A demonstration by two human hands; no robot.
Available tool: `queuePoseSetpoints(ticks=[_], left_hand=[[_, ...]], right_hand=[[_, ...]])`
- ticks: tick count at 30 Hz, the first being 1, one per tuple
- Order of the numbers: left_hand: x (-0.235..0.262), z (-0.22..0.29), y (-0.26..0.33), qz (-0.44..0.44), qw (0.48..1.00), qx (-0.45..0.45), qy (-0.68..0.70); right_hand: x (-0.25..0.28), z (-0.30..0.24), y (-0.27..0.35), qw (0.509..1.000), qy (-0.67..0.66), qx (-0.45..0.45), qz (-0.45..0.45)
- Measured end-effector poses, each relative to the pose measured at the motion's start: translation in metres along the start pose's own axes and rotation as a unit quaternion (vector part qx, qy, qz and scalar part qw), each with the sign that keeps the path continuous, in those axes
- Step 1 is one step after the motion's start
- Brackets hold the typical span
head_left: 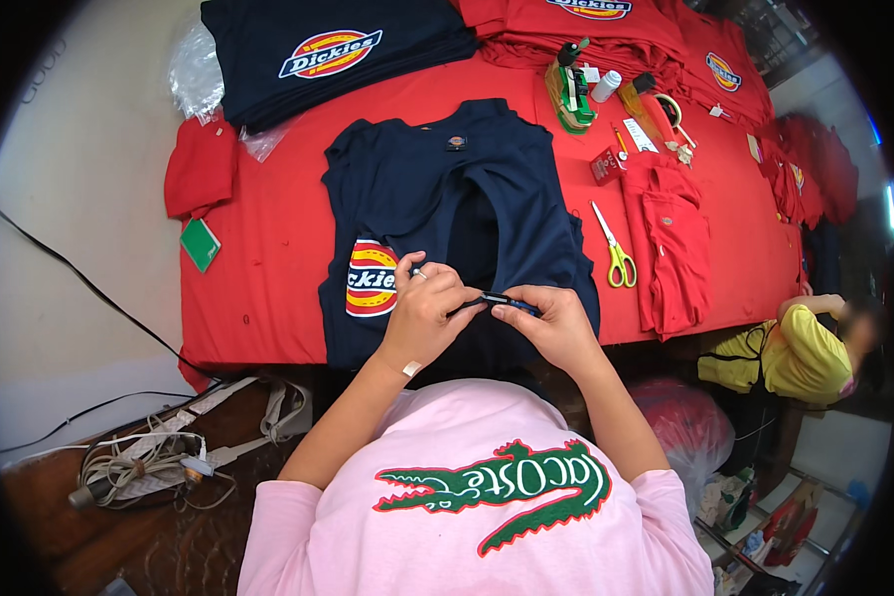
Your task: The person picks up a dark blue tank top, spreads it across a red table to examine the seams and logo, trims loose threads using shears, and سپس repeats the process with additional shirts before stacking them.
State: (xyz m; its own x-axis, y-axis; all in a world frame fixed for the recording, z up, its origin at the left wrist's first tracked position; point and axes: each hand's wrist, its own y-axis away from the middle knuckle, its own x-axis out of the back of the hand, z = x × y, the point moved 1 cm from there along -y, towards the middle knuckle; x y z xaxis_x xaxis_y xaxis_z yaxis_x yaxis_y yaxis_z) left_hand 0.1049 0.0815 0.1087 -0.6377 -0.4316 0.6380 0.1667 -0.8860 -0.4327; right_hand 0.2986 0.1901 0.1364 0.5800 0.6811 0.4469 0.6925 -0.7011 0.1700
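A navy T-shirt lies spread on the red-covered table in front of me, its hem side toward me and a colourful printed emblem at its left. Over its near part, my left hand is closed in a pinch, its other fingers curled and a ring on one. My right hand, also closed, pinches a slim dark piece with a pale streak, which spans the gap between both hands' fingertips. Whether it is a small tool or a folded edge, I cannot tell.
Yellow-handled scissors and a folded red garment lie to the right. Behind are a green tape dispenser, a navy shirt stack and red shirts. Cables lie lower left; a person in yellow is at right.
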Motion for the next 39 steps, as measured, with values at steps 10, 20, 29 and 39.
queuePoseSetpoints(ticks=[10, 20, 29, 39], left_hand=[[0.002, -0.004, 0.001, -0.018, 0.999, 0.036, 0.034], [-0.005, -0.009, 0.003, -0.065, 0.982, 0.116, 0.133], [-0.017, -0.028, 0.02, -0.061, 0.812, 0.362, 0.454], [-0.021, -0.032, 0.019, -0.056, 0.784, 0.374, 0.493]], right_hand=[[-0.004, 0.012, -0.002, 0.996, -0.077, -0.034, 0.015], [0.0, 0.002, -0.018, 0.968, -0.225, -0.078, -0.08], [0.001, -0.004, 0.009, 0.994, -0.1, 0.013, 0.038], [-0.025, 0.009, 0.004, 0.982, 0.126, 0.103, 0.102]])
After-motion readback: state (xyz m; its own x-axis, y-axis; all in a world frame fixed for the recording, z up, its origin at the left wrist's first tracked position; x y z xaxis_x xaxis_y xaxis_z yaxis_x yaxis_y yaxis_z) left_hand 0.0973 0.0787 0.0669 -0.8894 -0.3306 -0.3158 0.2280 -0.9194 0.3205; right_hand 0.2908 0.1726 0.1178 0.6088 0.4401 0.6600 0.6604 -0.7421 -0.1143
